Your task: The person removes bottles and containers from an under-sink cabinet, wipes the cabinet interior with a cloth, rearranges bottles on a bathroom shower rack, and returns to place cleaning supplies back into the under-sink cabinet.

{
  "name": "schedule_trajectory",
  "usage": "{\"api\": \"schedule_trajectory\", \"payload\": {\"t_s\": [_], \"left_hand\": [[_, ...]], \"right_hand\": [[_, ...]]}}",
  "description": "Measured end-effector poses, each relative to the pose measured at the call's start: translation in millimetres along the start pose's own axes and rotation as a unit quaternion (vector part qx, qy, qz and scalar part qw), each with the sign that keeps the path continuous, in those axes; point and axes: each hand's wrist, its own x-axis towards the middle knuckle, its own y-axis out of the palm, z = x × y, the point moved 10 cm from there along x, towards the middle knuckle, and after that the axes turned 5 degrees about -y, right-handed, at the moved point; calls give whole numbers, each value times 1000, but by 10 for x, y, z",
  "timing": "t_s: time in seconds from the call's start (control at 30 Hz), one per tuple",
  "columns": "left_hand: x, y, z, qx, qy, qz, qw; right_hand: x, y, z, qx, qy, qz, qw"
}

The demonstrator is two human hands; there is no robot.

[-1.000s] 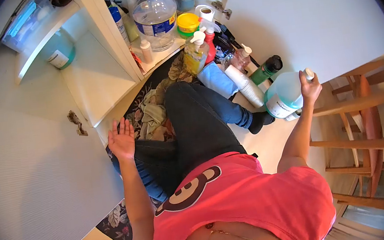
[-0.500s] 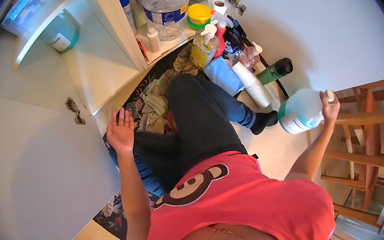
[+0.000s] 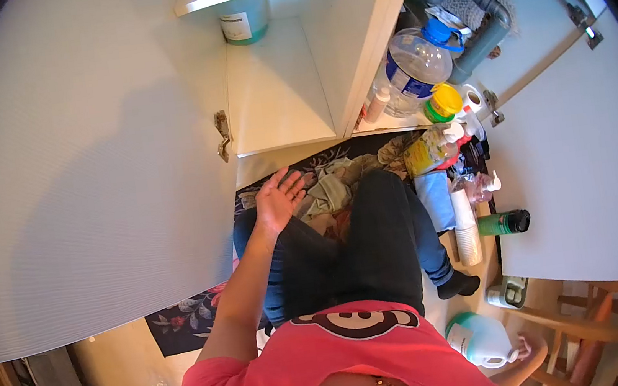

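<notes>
At the lower right, a large clear plastic jug (image 3: 483, 340) with bluish-green liquid and a white label stands low by the floor. My right hand (image 3: 527, 350) is beside its neck, fingers loosely curved and apart; whether they still touch it is hard to see. My left hand (image 3: 280, 200) is raised palm up above my bent leg, open and holding nothing. Just beyond it lie crumpled cloths (image 3: 328, 189) on a dark flowered mat (image 3: 186, 320). Another jug of green liquid (image 3: 245, 22) stands inside the open cabinet (image 3: 276, 81).
White cabinet doors (image 3: 91, 181) stand open on both sides. Under the pipes are a big water bottle (image 3: 417, 68) and a yellow-lidded tub (image 3: 444, 101). Pump bottles (image 3: 431, 151), stacked paper cups (image 3: 468, 239) and a green bottle (image 3: 504, 223) are to the right. Wooden chair parts (image 3: 580, 329) stand lower right.
My view has swung left, bringing the left cabinet to the middle. My right hand and the jug have gone lower and back beside me, and its grip looks looser. My left hand stays open.
</notes>
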Motion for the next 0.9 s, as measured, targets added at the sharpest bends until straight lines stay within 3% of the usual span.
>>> {"api": "schedule_trajectory", "payload": {"t_s": [0.07, 0.1, 0.13, 0.17, 0.2, 0.27, 0.3, 0.33, 0.37, 0.43, 0.47, 0.5, 0.57, 0.63, 0.77, 0.8, 0.9], "left_hand": [[3, 40, -14, 20, 11, 7, 1000], [41, 33, -95, 105, 46, -23, 993], [98, 48, -190, 190, 82, -53, 977], [143, 97, -305, 275, 119, -83, 951], [174, 256, -460, 360, 163, -99, 913], [305, 594, -779, 457, 252, -66, 850], [354, 760, -908, 503, 294, -50, 811], [430, 796, -989, 494, 261, -76, 826], [508, 791, -1145, 607, 308, -119, 723], [609, 806, -1337, 778, 385, -197, 455], [644, 732, -1385, 799, 337, -224, 444], [666, 662, -1391, 804, 351, -237, 417], [790, 463, -1394, 811, 380, -262, 360], [787, 505, -1423, 810, 371, -269, 367], [793, 522, -1398, 837, 314, -270, 358], [789, 531, -1374, 840, 340, -260, 333], [810, 520, -1388, 832, 342, -240, 363]], "right_hand": [[-200, -84, 612, -58, 37, 22, 997], [-398, -155, 1741, -156, -128, -22, 979], [-655, -120, 2751, -131, -222, -54, 965], [-834, 78, 3542, -64, -277, -3, 959], [-1032, 299, 4298, 45, -429, 28, 902], [-1474, 818, 5583, 12, -612, 78, 787], [-1744, 1097, 6115, 24, -662, 154, 734], [-1876, 1409, 6553, 5, -696, 230, 681], [-2035, 1615, 6984, -18, -716, 256, 649], [-2078, 1981, 7836, 14, -750, 268, 604], [-2042, 2056, 8283, 87, -758, 258, 592], [-1957, 2126, 8701, 158, -762, 247, 577], [-1648, 2229, 9473, 218, -768, 157, 582], [-1380, 2156, 9997, 200, -697, 138, 675], [-877, 1965, 10825, 179, -690, -45, 699], [-767, 1955, 10980, 165, -686, -73, 705], [-526, 1948, 11314, 124, -671, -103, 723]]}}
